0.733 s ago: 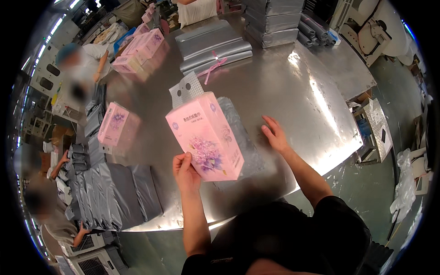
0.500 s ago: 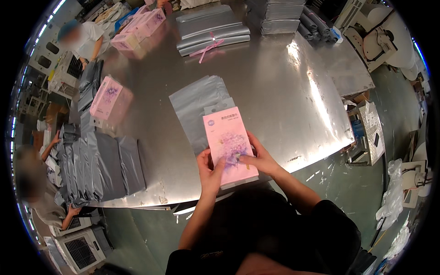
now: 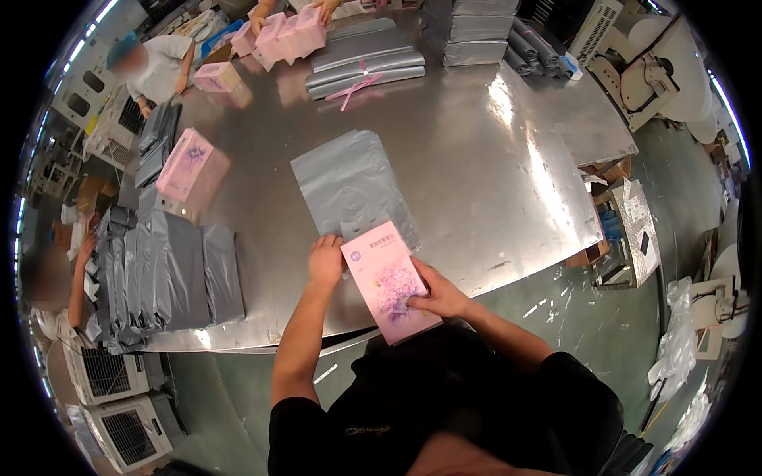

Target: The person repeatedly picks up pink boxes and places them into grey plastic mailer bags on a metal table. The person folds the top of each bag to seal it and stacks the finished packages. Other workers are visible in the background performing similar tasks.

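Note:
My right hand (image 3: 440, 293) grips a pink flower-printed pack (image 3: 390, 278) by its right side, thumb on the front face. The pack is tilted over the table's near edge, its lower end close to my body. To its left, my left hand (image 3: 324, 260) has its fingers curled at the near edge of a flat grey plastic bag (image 3: 345, 170). The fingertips are partly hidden, but they seem to pinch that edge. The bag lies on the metal table beyond the pack, which covers its near right corner.
Grey filled bags (image 3: 171, 270) stand in a row at the left, beside another pink pack (image 3: 184, 163). A ribbon-tied bag bundle (image 3: 365, 71) and grey stacks (image 3: 476, 32) lie along the far side of the metal table (image 3: 468, 159). Co-workers are at the left and far edge.
My left hand has left the pack and moved left to the bag's near edge. The pack has shifted lower and tilted. At the far side, another person's hands now hold pink packs.

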A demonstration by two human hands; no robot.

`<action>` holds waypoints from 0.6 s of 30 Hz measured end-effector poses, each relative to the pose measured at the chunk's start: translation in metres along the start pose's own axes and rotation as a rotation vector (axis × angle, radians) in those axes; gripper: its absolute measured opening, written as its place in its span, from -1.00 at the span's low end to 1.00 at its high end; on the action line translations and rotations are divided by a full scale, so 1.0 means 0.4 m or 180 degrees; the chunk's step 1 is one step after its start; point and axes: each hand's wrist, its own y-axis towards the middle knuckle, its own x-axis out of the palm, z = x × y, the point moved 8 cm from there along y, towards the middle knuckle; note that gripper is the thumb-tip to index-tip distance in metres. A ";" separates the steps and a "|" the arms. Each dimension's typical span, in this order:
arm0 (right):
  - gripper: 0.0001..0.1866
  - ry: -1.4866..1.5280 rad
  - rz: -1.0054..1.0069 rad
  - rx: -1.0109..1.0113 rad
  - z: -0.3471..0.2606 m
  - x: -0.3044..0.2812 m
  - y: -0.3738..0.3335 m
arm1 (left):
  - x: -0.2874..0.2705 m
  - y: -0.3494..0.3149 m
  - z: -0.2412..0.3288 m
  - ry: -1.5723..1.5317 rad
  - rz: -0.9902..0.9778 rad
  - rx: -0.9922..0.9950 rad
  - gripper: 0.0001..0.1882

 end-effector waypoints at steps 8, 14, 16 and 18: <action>-0.67 -0.2475 0.1550 -0.1290 -0.187 -0.144 0.217 | 0.047 0.004 -0.176 -0.1978 0.0165 -0.1245 -0.88; -0.91 -0.3496 0.1143 -0.1258 -0.121 -0.108 0.387 | -0.128 -0.030 -0.040 -0.1729 0.0990 -0.0875 -0.89; -0.90 -0.3078 0.1472 -0.1618 -0.179 -0.103 0.301 | -0.206 -0.115 0.019 -0.1409 0.1518 -0.0558 -0.92; -0.89 -0.3162 0.1381 -0.1924 -0.158 -0.089 0.233 | -0.201 -0.165 0.062 -0.0885 0.1485 -0.0143 -0.90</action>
